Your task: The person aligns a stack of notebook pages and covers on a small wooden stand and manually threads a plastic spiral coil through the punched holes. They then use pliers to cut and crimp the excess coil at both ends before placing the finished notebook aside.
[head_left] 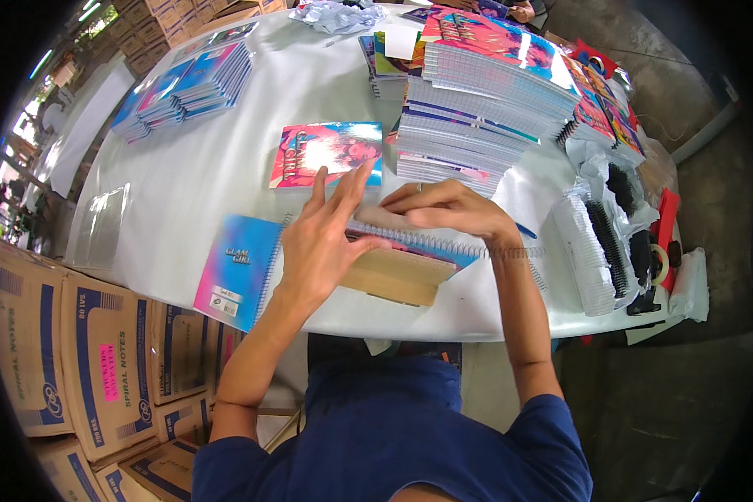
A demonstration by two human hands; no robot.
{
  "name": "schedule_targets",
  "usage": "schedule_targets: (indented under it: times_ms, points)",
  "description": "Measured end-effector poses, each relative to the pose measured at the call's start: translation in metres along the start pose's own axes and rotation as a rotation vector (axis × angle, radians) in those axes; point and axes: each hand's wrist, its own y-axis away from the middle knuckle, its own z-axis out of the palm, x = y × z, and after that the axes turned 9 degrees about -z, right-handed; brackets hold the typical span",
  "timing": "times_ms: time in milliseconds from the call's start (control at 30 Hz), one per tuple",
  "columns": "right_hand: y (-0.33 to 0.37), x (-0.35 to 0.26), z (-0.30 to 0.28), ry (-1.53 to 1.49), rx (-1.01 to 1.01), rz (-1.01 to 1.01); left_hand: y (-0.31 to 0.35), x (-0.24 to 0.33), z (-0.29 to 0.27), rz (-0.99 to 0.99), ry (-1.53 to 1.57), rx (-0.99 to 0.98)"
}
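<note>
My left hand (322, 243) is closed on a spiral notebook (402, 276) held on edge over the table, its thumb on the near side and its fingers reaching up behind. The brown cardboard back of the notebook faces me. Along its upper edge runs a clear spiral coil (443, 244), whose loose end sticks out past the right corner under my right wrist. My right hand (456, 209) is bent over the coiled edge, its fingertips closed at the pages; the exact pinch is partly hidden. Beside my left forearm lies a blue and pink notebook (241, 269).
A pink notebook (326, 156) lies just beyond my hands. Tall notebook stacks (477, 109) stand behind it, with another stack (188, 84) far left. At right are black coils in white wrapping (598, 234), a tape roll (659, 266) and a blue pen (525, 230). Cartons (105, 360) are piled left.
</note>
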Motion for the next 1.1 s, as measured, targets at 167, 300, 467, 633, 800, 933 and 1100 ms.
schedule_targets:
  times_ms: [167, 300, 467, 633, 800, 933, 1100]
  points:
    - [0.008, 0.011, -0.007, -0.596, 0.120, -0.060, -0.001, -0.015, 0.006, -0.073, 0.296, 0.050]
    - [-0.022, 0.002, 0.008, 0.251, 0.006, 0.129, 0.003, -0.026, 0.012, -0.145, 0.536, 0.058]
    - [-0.025, -0.011, 0.015, 0.096, 0.011, 0.019, 0.010, -0.042, 0.021, -0.416, 0.829, -0.088]
    - [-0.021, -0.002, 0.005, -0.332, 0.032, -0.067, 0.013, -0.063, 0.037, -0.386, 0.999, -0.070]
    - [-0.025, 0.005, 0.002, -0.217, 0.046, 0.002, 0.014, -0.056, 0.029, -0.468, 1.148, -0.085]
    - [-0.041, 0.011, 0.006, 0.149, -0.011, 0.013, 0.013, -0.054, 0.027, -0.451, 1.166, -0.070]
    - [-0.040, -0.002, 0.018, 0.055, 0.028, -0.076, 0.013, -0.061, 0.031, -0.418, 1.125, -0.067]
